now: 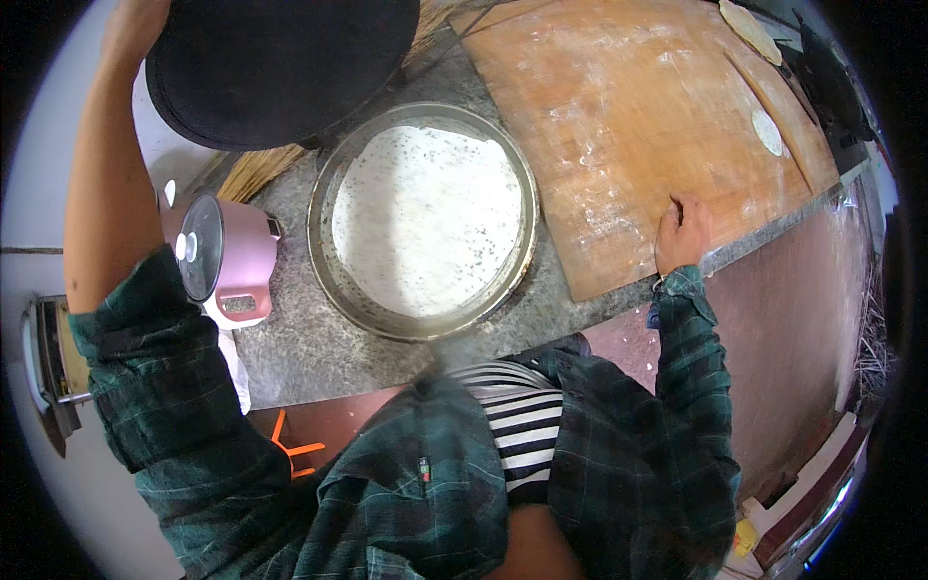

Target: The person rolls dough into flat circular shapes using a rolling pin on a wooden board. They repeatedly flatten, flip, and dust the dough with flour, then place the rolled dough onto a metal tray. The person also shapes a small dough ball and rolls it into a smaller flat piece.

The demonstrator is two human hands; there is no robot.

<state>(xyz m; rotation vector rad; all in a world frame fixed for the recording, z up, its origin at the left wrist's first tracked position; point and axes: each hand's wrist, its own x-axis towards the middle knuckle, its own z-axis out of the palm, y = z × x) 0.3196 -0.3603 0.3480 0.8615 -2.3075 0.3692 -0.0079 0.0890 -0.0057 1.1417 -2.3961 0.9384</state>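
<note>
At the top left, my left hand (135, 27) is beside the rim of a large black round pan or lid (283, 65); its fingers are cut off by the picture's edge, so its grip cannot be told. My right hand (684, 230) rests on the near edge of a floured wooden board (623, 145), fingers curled, with nothing visible in it. Between the arms a round metal pan (424, 333) holds a wide white sheet, seemingly dough (428, 217), with dark specks. On the board's far right lie a thin wooden rolling pin (772, 119) and a small white disc (767, 133).
A pink electric pot (246, 254) with a glass lid stands left of the metal pan on the grey stone counter (304, 362). Straw bristles (257, 172) show behind it. A flat pale piece, perhaps flatbread (750, 31), lies at the board's far corner. An orange object (292, 449) is below the counter's edge.
</note>
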